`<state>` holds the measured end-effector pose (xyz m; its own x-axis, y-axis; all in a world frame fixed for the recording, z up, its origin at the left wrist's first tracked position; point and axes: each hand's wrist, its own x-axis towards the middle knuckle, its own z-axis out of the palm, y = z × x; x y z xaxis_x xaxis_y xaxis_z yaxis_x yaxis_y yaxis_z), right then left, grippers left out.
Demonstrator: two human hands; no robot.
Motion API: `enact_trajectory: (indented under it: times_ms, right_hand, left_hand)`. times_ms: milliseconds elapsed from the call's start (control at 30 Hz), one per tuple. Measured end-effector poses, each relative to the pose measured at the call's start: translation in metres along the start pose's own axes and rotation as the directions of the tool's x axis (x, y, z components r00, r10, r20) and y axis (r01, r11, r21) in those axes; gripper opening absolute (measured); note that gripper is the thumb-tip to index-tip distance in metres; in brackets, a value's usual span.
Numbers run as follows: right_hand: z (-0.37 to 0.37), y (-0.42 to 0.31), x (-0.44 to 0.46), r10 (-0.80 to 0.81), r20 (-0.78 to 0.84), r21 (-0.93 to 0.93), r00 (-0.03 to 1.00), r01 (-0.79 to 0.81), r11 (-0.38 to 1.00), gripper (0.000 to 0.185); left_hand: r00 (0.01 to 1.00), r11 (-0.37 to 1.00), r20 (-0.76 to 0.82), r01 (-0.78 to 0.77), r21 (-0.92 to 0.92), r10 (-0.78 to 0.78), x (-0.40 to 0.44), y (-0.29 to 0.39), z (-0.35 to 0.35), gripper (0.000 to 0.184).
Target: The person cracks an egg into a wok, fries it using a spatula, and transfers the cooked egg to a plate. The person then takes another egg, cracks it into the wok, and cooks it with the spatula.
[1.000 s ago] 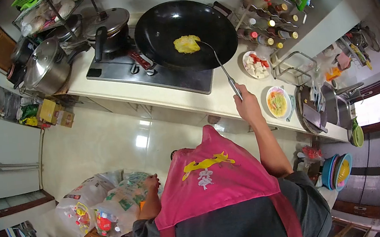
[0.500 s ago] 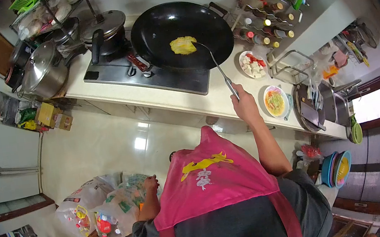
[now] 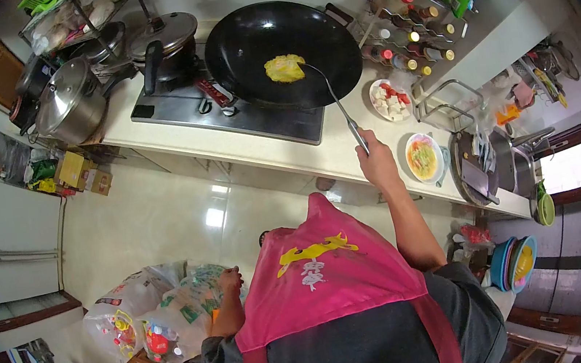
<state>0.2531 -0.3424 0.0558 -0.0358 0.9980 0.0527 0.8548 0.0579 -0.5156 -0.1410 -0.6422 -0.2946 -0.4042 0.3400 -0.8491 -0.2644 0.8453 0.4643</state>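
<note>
My right hand [image 3: 377, 159] is closed around the handle of a long metal spatula [image 3: 340, 106]. The spatula reaches into a large black wok [image 3: 236, 49], its working end at the right edge of a yellow fried egg [image 3: 283, 69] and partly hidden there. The egg lies flat in the middle of the wok. Low at my side, beside plastic bags, hangs my left hand [image 3: 230, 281], its fingers loosely curled with nothing visible in them. On the counter near my right hand are a plate of white cubes and red pieces [image 3: 390, 101] and a bowl of chopped vegetables [image 3: 422, 157].
The wok sits on a gas stove [image 3: 268, 125]. To its left are a lidded pot [image 3: 162, 40] and a steel pressure cooker [image 3: 68, 100]. A bottle rack [image 3: 404, 38] stands right of the wok. A cleaver [image 3: 473, 176] lies near the sink [image 3: 521, 169]. Bulging plastic bags [image 3: 138, 304] are on the floor.
The view has shifted slightly, moving the counter and wok a little to the right in the picture. My right hand still grips the spatula at the egg; the left hand has not moved.
</note>
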Motion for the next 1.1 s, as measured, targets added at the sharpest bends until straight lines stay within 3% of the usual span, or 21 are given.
enact_trajectory:
  times_ms: [267, 667, 1100]
  right_hand:
    - [-0.001, -0.003, 0.0, -0.001, -0.021, -0.001, 1.0, 0.001, 1.0, 0.039]
    - [0.0, -0.001, 0.001, -0.014, -0.005, 0.02, 1.0, 0.014, 1.0, 0.04]
    - [0.0, -0.002, 0.0, -0.017, -0.018, 0.023, 1.0, 0.018, 1.0, 0.039]
  left_hand:
    - [0.999, 0.998, -0.029, -0.043, 0.049, 0.044, -0.008, 0.004, 0.005, 0.032]
    - [0.997, 0.999, -0.069, -0.03, -0.019, 0.028, -0.022, 0.012, 0.01, 0.022]
    - [0.999, 0.999, -0.041, -0.032, -0.004, 0.032, -0.016, 0.007, 0.008, 0.024]
